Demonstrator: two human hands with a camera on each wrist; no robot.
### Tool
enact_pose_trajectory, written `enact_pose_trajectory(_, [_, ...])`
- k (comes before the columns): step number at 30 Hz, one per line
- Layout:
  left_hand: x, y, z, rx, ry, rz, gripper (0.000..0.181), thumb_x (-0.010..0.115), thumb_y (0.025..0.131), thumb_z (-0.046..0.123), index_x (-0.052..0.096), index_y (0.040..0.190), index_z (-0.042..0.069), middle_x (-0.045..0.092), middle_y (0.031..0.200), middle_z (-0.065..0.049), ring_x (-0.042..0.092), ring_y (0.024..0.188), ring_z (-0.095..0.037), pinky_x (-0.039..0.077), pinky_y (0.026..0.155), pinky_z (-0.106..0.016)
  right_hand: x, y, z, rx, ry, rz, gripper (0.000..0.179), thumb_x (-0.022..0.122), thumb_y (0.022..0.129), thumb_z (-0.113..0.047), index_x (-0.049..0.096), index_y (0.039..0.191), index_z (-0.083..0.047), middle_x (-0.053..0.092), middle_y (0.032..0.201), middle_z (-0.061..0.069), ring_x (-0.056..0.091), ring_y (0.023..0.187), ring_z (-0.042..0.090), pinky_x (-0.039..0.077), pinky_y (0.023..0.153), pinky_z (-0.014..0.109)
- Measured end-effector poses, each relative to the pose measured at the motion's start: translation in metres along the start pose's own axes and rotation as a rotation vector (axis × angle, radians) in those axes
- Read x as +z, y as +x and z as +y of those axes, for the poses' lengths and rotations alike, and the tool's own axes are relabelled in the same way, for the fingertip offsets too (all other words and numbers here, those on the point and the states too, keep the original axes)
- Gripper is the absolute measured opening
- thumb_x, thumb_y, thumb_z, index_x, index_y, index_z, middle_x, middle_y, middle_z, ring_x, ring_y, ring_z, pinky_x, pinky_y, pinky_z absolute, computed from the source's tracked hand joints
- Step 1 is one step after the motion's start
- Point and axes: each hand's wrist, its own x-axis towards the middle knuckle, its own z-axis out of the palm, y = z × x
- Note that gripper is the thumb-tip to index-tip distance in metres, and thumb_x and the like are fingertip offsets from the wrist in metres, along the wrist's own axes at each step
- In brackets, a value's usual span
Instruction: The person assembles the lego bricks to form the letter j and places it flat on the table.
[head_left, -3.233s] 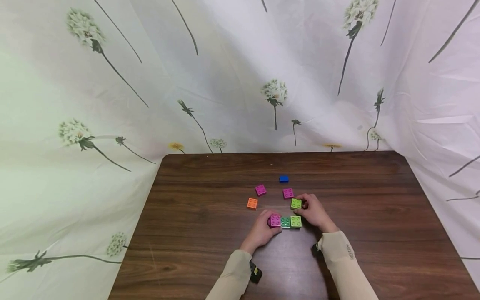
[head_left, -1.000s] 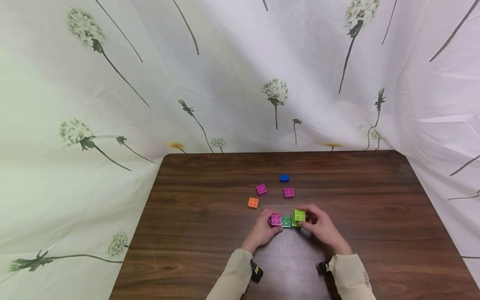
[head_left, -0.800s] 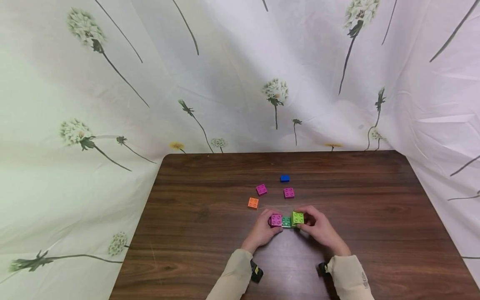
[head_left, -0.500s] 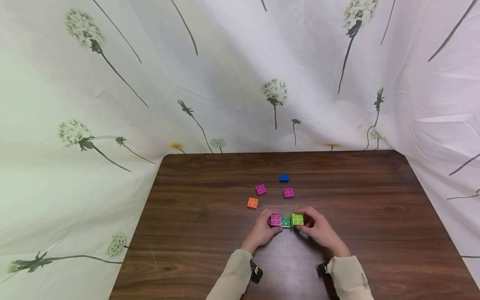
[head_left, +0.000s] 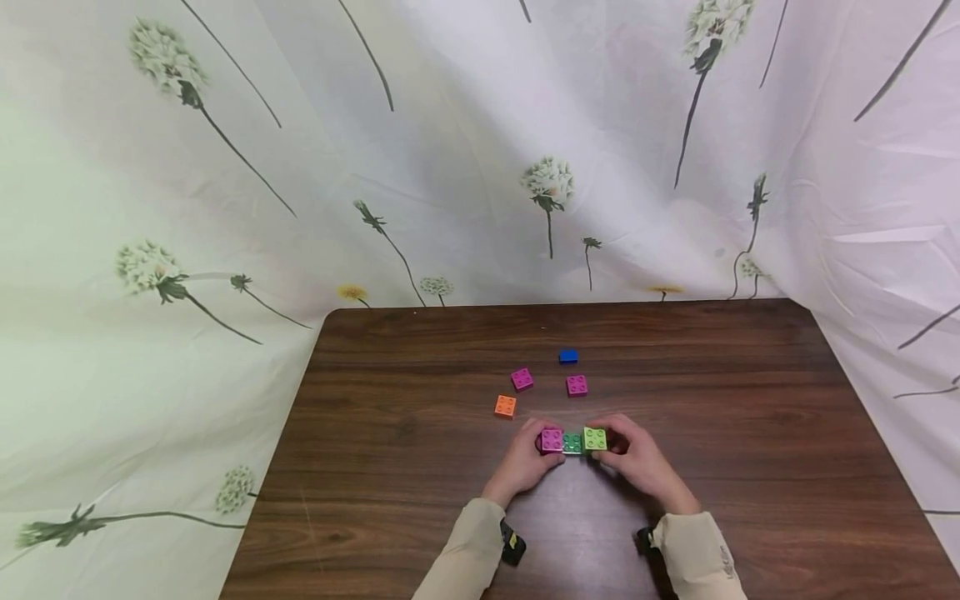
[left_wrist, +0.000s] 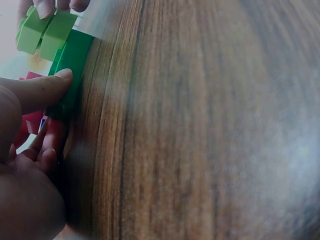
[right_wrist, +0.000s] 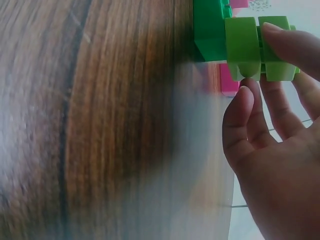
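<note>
A toy-brick assembly lies on the table: a long green brick (head_left: 572,443) shows between a pink brick (head_left: 551,441) at the left end and lime bricks at the right end. My left hand (head_left: 519,465) grips the pink end; in the left wrist view its thumb (left_wrist: 62,75) presses the green brick's side. My right hand (head_left: 637,461) pinches the upper lime brick (right_wrist: 276,45) between thumb and fingers. That brick sits over the lower lime brick (right_wrist: 242,42), with a narrow gap between them.
Farther back on the wooden table (head_left: 405,358) lie loose bricks: an orange one (head_left: 506,407), a pink one (head_left: 522,379), another pink brick (head_left: 577,386) and a blue one (head_left: 567,357). A flower-print curtain (head_left: 465,167) hangs behind the table.
My right hand has brought the loose lime brick toward me from behind the assembly and lowered it over the lime brick at the right end. My left hand keeps its grip.
</note>
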Motion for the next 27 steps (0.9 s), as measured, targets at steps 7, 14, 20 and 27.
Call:
enact_pose_trajectory(7, [0.0018, 0.001, -0.0017, 0.013, 0.023, 0.009, 0.039, 0.077, 0.08, 0.013, 0.061, 0.115, 0.018, 0.058, 0.113, 0.002, 0.057, 0.109, -0.016, 0.045, 0.097, -0.038, -0.0012, 0.0016, 0.0009, 0.032, -0.027, -0.003, 0.038, 0.076, 0.078, -0.003, 0.067, 0.114, -0.012, 0.064, 0.108, 0.005, 0.058, 0.087, 0.008, 0.051, 0.07, 0.023])
enact_pose_trajectory(14, [0.0023, 0.0013, -0.0012, 0.014, 0.025, 0.01, 0.039, 0.077, 0.08, 0.012, 0.061, 0.115, 0.018, 0.058, 0.111, 0.001, 0.057, 0.109, -0.017, 0.046, 0.097, -0.04, -0.0038, 0.0027, -0.0005, 0.049, -0.035, -0.022, 0.037, 0.076, 0.08, -0.006, 0.067, 0.115, -0.013, 0.065, 0.11, 0.003, 0.058, 0.089, 0.009, 0.052, 0.071, 0.023])
enact_pose_trajectory(20, [0.0025, 0.0014, -0.0014, 0.005, 0.024, 0.006, 0.039, 0.077, 0.081, 0.013, 0.061, 0.116, 0.018, 0.058, 0.112, 0.002, 0.057, 0.11, -0.018, 0.046, 0.098, -0.041, -0.0044, 0.0033, 0.0009, 0.045, -0.029, -0.029, 0.037, 0.077, 0.079, -0.006, 0.068, 0.114, -0.011, 0.065, 0.109, 0.005, 0.057, 0.089, 0.009, 0.051, 0.07, 0.023])
enact_pose_trajectory(27, [0.002, 0.0019, -0.0018, -0.004, 0.024, 0.003, 0.039, 0.076, 0.082, 0.013, 0.061, 0.117, 0.018, 0.058, 0.113, 0.001, 0.056, 0.11, -0.017, 0.046, 0.098, -0.041, -0.0057, 0.0058, -0.0019, 0.06, -0.074, -0.057, 0.037, 0.077, 0.08, -0.008, 0.068, 0.115, -0.012, 0.066, 0.109, 0.005, 0.058, 0.091, 0.013, 0.051, 0.073, 0.025])
